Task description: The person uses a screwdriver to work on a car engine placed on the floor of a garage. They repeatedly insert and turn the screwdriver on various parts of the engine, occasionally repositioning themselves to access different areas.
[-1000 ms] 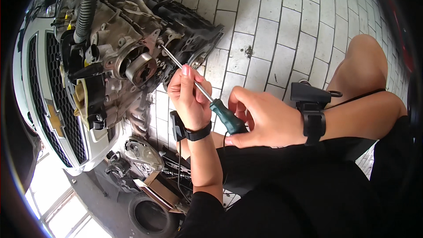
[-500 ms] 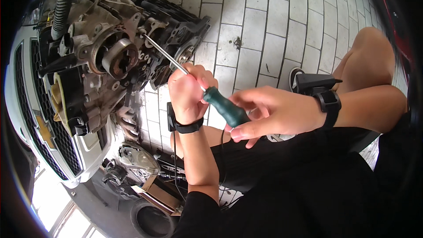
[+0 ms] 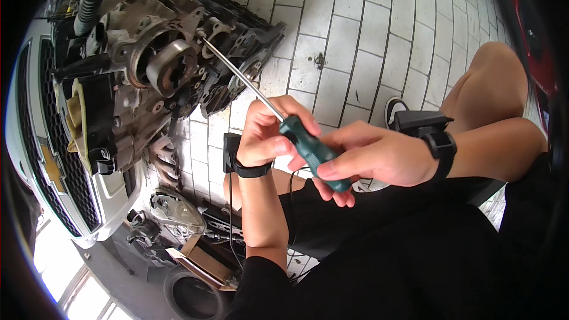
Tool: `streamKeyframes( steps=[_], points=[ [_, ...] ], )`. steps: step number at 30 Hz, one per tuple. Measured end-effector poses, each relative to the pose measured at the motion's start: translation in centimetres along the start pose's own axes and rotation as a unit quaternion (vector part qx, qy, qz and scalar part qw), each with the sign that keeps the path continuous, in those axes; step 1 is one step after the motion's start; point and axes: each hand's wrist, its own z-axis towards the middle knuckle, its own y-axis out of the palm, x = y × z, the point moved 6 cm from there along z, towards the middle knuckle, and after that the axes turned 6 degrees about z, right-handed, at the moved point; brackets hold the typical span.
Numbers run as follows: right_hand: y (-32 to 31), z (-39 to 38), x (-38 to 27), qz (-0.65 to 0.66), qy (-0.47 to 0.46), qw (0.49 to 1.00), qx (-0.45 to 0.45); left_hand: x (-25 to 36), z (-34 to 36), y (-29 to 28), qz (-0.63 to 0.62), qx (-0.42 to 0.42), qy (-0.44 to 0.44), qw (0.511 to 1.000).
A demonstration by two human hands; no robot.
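A long screwdriver (image 3: 308, 147) with a dark green handle and bright metal shaft slants from my hands up to the engine (image 3: 154, 106). Its tip meets the engine near a bolt-like fitting (image 3: 200, 34), to the right of a round pulley-like part (image 3: 172, 68); exactly what it touches is too small to tell. My right hand (image 3: 376, 157) grips the rear of the handle, thumb on top and fingers curled beneath. Around the front of the handle, where the shaft begins, my left hand (image 3: 267, 133) is loosely closed, its thumb against the handle.
A white vehicle front with a black grille (image 3: 62, 160) stands to the left. Lower left are a headlamp (image 3: 178, 210), a cardboard box (image 3: 204, 261) and a tyre (image 3: 192, 293). A corrugated hose (image 3: 92, 0) hangs by the engine. White tiles (image 3: 344, 29) cover the floor.
My left hand has shifted from a fist around the shaft back to the handle's front. My right fingers have closed more fully round the handle. The screwdriver's tip stays at the engine.
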Motion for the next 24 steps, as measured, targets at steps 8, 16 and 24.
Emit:
streamKeyframes(
  steps=[8,16,24],
  points=[
    [-1.5,0.5,-0.2,-0.227,-0.168,0.943,0.176,-0.1,-0.3,0.2,0.021,0.089,-0.015,0.996],
    [-0.2,-0.1,0.0,0.05,-0.114,0.985,0.121,1.0,-0.4,0.2,-0.005,0.039,0.0,0.999],
    [0.1,-0.2,-0.3,-0.068,-0.132,0.973,0.177,0.4,-0.3,-0.5,0.006,0.073,0.024,0.997]
  ],
)
